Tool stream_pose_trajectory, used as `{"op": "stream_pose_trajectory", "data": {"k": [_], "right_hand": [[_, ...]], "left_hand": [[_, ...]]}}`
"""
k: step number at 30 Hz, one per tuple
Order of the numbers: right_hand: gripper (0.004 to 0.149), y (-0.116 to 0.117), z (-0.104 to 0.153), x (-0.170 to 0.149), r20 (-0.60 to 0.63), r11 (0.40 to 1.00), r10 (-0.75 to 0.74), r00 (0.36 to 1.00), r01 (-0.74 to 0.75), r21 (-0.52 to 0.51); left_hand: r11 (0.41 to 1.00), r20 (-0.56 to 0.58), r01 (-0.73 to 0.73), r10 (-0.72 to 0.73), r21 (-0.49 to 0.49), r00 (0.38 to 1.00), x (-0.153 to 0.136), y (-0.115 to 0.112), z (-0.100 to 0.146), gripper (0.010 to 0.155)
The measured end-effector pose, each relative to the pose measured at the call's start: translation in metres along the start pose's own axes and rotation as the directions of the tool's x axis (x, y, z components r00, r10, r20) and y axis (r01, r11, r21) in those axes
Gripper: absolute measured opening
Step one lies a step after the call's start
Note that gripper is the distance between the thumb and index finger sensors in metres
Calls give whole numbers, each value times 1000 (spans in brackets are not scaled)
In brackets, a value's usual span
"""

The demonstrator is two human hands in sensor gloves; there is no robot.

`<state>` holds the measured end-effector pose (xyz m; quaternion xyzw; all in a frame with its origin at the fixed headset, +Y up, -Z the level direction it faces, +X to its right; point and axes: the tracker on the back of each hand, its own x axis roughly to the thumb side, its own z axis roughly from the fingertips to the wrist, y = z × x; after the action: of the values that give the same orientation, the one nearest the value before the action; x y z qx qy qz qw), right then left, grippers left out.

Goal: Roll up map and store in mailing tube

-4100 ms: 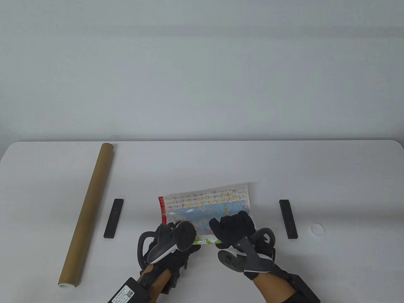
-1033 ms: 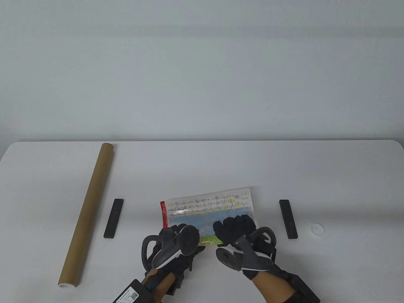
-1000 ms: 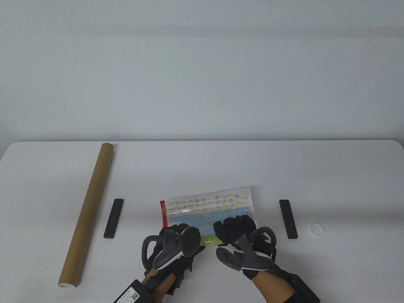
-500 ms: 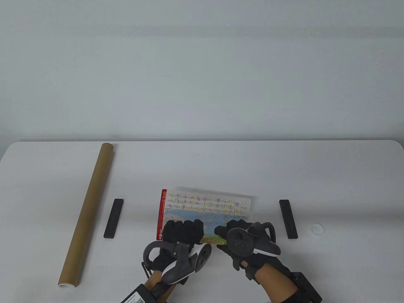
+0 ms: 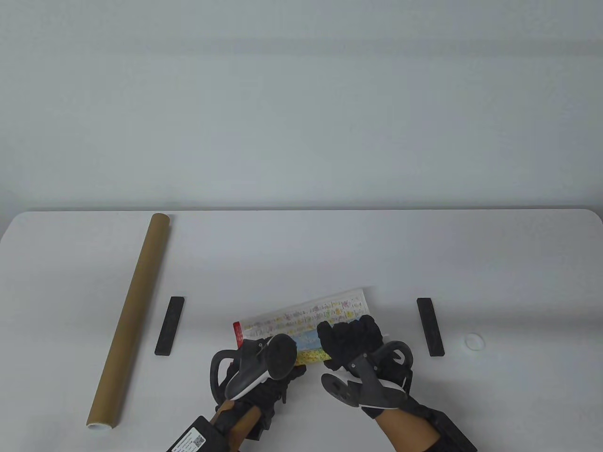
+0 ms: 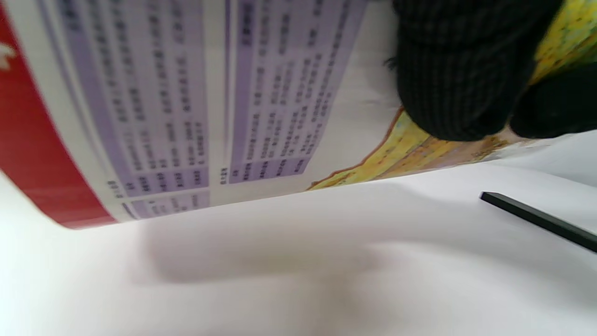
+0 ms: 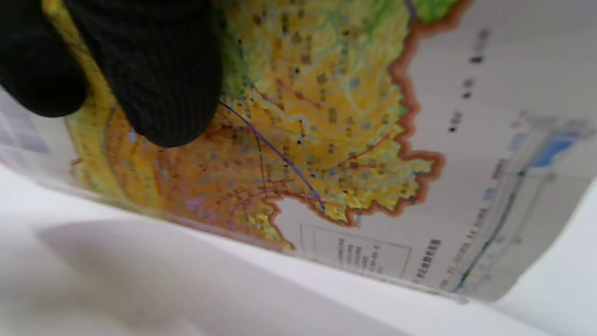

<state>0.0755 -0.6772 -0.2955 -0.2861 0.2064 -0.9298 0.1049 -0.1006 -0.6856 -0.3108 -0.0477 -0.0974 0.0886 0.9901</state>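
The colourful map (image 5: 308, 320) lies partly rolled near the table's front middle, its red-edged left end (image 5: 238, 331) and far strip showing. My left hand (image 5: 264, 362) grips the roll's left part and my right hand (image 5: 348, 336) grips its right part. In the left wrist view gloved fingers (image 6: 461, 79) press on the curved map (image 6: 186, 102), lifted a little off the table. In the right wrist view fingers (image 7: 154, 79) press on the map's yellow area (image 7: 317, 130). The brown mailing tube (image 5: 129, 315) lies at the left, running front to back.
A black bar (image 5: 169, 326) lies between tube and map, another black bar (image 5: 430, 326) lies right of the map; one bar also shows in the left wrist view (image 6: 541, 219). A small white round cap (image 5: 473, 341) lies at the far right. The white table (image 5: 301, 245) extends behind.
Both hands have turned over again and rolled the map further; its visible flat part is narrower and its far edge has drawn closer to me. Tube and bars have not moved.
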Motion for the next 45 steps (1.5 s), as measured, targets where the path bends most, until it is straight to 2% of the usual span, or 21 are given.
{"op": "stream_pose_trajectory", "data": {"k": [3, 5, 8, 12, 16, 20, 24, 27, 29, 31, 34, 39, 42, 45], "right_hand": [[61, 2, -1, -2, -6, 999, -25, 1000, 25, 22], [58, 4, -2, -4, -16, 998, -38, 999, 38, 44], [55, 10, -4, -10, -44, 991, -87, 995, 91, 94], [53, 14, -6, -20, -103, 970, -191, 976, 204, 136], [53, 19, -6, -27, -139, 920, -331, 933, 352, 173], [52, 22, -7, -29, -148, 872, -415, 898, 439, 215], [54, 18, -6, -26, -128, 897, -381, 916, 399, 188], [57, 15, -4, -22, -102, 933, -310, 945, 323, 157], [59, 13, -3, -19, -88, 955, -255, 963, 265, 132], [61, 9, -3, -15, -67, 977, -161, 985, 168, 129], [66, 5, -1, -9, -41, 995, -69, 997, 71, 72], [66, 2, -2, -3, -14, 999, 3, 1000, -3, 32], [58, 4, -4, -2, -12, 998, -14, 1000, 15, 66], [55, 8, -5, -4, -17, 993, -46, 999, 48, 112]], "left_hand": [[1000, 26, 9, -9, 0, 1000, 0, -1, -1, 53], [998, 40, 45, -46, 41, 998, 3, -2, 1, 54], [976, 51, 169, -178, 138, 983, 13, 0, 5, 59], [905, 15, 352, -366, 239, 931, 25, 4, 14, 66], [876, 19, 357, -383, 325, 924, 25, 4, 17, 69], [849, 16, 373, -408, 374, 913, 25, 4, 18, 69], [844, 3, 375, -407, 384, 913, 24, 6, 18, 64], [866, 4, 358, -383, 349, 924, 22, 7, 17, 58], [898, 4, 330, -346, 291, 938, 21, 7, 15, 55], [943, 7, 257, -264, 212, 964, 17, 6, 11, 54], [987, -6, 128, -128, 94, 992, 8, 5, 5, 51], [999, -22, -38, 37, -39, 999, -6, 1, -3, 46], [999, -3, -35, 35, -34, 999, -8, -3, -3, 46], [999, 15, 34, -34, 4, 999, -3, -5, -2, 51]]}}
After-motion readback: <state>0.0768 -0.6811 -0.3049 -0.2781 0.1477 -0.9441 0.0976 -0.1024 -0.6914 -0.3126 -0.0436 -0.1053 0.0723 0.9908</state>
